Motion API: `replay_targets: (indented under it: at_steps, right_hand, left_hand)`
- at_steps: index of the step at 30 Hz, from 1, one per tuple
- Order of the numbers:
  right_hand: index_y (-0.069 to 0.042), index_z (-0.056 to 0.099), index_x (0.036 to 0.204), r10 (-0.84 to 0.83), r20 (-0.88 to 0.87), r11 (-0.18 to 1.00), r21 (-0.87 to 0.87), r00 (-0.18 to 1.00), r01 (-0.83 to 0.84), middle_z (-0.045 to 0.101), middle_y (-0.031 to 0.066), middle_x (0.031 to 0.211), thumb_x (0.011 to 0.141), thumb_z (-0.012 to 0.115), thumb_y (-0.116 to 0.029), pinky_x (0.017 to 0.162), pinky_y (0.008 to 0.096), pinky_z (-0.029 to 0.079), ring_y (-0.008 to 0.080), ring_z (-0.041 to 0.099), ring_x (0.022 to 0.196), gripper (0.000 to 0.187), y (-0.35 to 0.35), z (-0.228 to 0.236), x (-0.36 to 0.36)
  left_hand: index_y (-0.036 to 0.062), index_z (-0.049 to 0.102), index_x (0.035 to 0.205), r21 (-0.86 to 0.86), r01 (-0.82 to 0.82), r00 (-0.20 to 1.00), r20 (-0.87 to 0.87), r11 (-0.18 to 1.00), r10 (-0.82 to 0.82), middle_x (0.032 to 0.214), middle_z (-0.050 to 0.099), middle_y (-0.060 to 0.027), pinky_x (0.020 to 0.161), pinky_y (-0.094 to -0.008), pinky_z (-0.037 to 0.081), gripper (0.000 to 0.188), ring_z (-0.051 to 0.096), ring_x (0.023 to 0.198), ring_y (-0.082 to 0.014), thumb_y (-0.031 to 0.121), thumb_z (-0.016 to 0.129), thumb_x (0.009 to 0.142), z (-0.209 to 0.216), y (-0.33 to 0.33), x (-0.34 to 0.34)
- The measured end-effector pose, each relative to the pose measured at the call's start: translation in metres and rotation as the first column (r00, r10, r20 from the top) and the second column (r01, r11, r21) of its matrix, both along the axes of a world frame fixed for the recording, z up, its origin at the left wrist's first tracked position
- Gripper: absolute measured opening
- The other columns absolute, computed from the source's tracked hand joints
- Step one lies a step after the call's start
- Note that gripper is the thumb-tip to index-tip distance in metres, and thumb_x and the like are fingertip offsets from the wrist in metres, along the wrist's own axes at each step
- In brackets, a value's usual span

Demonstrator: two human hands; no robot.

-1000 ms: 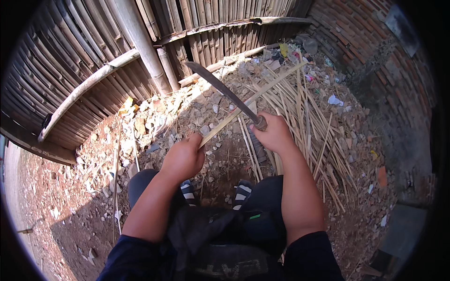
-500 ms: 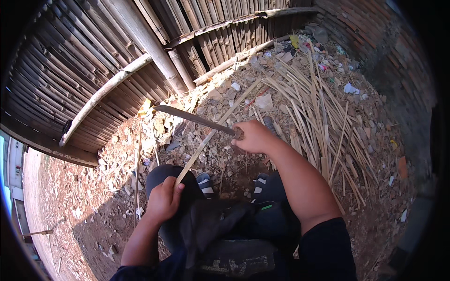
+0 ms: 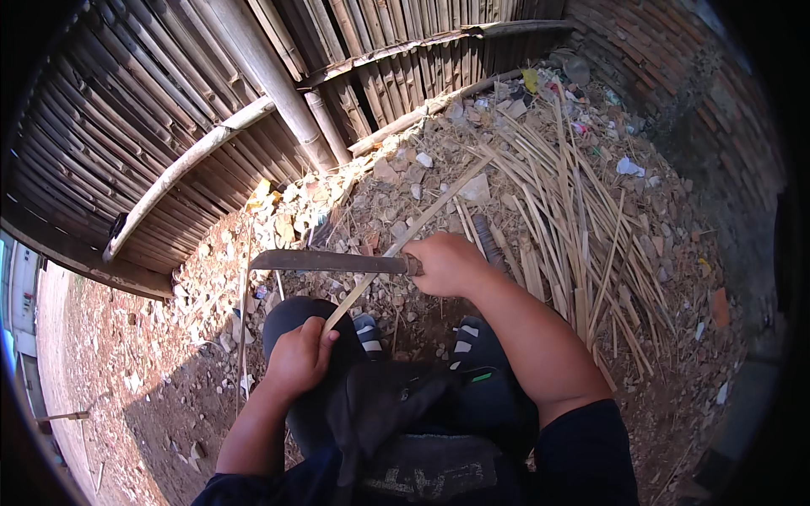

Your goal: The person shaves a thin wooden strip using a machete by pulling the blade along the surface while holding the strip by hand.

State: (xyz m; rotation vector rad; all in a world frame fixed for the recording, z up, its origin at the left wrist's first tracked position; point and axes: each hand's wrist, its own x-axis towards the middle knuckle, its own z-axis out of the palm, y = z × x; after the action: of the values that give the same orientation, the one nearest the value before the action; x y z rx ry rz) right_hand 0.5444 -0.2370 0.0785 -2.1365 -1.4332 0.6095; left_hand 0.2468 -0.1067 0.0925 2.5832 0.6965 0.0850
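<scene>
Beyond the strip pile, yellow wrapper

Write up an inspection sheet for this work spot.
Surface: bare ground with stones and rubble.
Job's things: bamboo strip in left hand; big knife in right hand, blade lying across the strip.
Clutter: pile of split bamboo strips, scraps of litter.
Grips: both hands closed.
Cables: nothing seen.
Surroundings: bamboo fence, brick wall.
</scene>
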Motion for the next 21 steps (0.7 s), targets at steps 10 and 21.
replay_targets:
  at_steps: [10,21]
  right_hand:
    - [-0.008,0.071,0.097,-0.011,0.059,1.0,0.012,0.998,0.011,0.071,0.0183,0.087,0.079,0.073,-0.023,0.078,0.0477,0.055,0.0399,0.069,0.086,0.023,0.004,-0.002,0.001]
    - [-0.006,0.071,0.106,-0.082,0.015,0.989,-0.124,0.996,0.084,0.073,0.0171,0.096,0.078,0.076,-0.028,0.082,0.0455,0.055,0.0357,0.071,0.093,0.035,-0.003,0.001,0.021]
  left_hand:
    - [0.0002,0.059,0.101,-0.1,-0.037,0.999,0.025,0.994,0.04,0.077,0.064,-0.0258,0.069,-0.0554,0.047,0.025,0.063,0.079,-0.0489,0.025,0.056,0.103,0.006,0.009,0.002]
    - [0.0006,0.057,0.098,-0.176,0.025,1.0,0.023,0.984,-0.021,0.074,0.063,-0.0212,0.068,-0.0516,0.048,0.029,0.063,0.075,-0.0455,0.028,0.054,0.105,0.009,0.018,0.003]
